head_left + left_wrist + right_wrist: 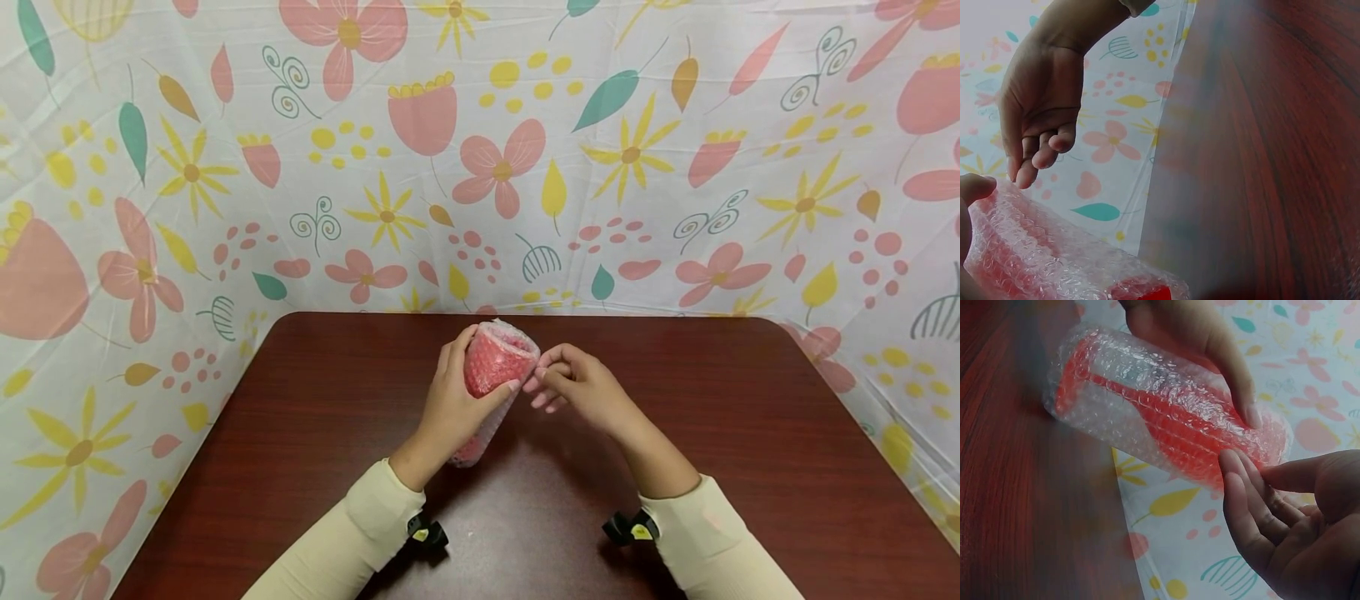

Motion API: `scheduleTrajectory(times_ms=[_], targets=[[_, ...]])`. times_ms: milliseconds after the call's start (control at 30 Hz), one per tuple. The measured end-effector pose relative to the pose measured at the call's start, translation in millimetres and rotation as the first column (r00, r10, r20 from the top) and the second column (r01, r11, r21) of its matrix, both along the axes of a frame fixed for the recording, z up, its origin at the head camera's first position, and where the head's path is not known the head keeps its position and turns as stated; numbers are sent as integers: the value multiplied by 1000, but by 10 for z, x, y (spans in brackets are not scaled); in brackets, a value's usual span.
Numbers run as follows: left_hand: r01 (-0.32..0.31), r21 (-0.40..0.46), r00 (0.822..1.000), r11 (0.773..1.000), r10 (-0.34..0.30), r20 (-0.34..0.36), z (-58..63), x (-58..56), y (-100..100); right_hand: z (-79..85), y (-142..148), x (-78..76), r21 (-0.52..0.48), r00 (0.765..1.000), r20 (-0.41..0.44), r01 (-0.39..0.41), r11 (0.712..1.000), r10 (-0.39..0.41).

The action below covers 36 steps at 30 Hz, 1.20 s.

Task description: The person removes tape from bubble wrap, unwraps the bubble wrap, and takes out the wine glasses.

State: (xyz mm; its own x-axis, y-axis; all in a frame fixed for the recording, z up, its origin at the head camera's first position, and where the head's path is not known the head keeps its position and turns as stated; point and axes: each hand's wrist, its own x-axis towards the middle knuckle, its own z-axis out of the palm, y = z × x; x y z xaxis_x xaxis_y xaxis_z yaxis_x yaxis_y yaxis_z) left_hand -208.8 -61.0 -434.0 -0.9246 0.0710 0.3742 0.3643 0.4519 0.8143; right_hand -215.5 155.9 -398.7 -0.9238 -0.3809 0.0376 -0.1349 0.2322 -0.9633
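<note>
A red stemmed goblet (pixel 1172 428) shows through a roll of clear bubble wrap (pixel 1107 415) in the right wrist view, with its foot, thin stem and wide bowl all visible. My left hand (pixel 448 404) grips this bundle around the bowl end, thumb across the near side, and holds it tilted over the table. At the wrap's right edge, thumb and forefinger of my right hand (pixel 588 392) come together and pinch the film. The other right fingers are loosely bent. From the left wrist, the bubble wrap (pixel 1054 250) fills the lower left corner.
A dark red-brown wooden table (pixel 315 383) lies beneath both hands. Behind it and along its sides hangs a white cloth (pixel 480 250) printed with flowers and leaves. Black wrist camera mounts (pixel 429 533) sit below both cuffs.
</note>
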Motion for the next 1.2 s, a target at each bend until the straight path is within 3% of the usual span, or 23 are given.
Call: scheduleTrajectory(times_ms=[200, 500, 967, 1200], targets=[[-11, -13, 1000, 1000, 11, -21, -4, 0, 3, -9, 13, -6, -3, 999, -20, 37, 999, -37], [-16, -18, 1000, 1000, 16, 4, 8, 12, 6, -27, 20, -12, -64, 1000, 0, 8, 998, -8], [-12, -42, 1000, 999, 12, 3, 22, 0, 10, -44, 14, -14, -74, 1000, -21, -17, 997, 15], [19, -47, 999, 999, -17, 42, 9, 19, 6, -56, -10, -9, -62, 999, -30, -19, 998, 17]])
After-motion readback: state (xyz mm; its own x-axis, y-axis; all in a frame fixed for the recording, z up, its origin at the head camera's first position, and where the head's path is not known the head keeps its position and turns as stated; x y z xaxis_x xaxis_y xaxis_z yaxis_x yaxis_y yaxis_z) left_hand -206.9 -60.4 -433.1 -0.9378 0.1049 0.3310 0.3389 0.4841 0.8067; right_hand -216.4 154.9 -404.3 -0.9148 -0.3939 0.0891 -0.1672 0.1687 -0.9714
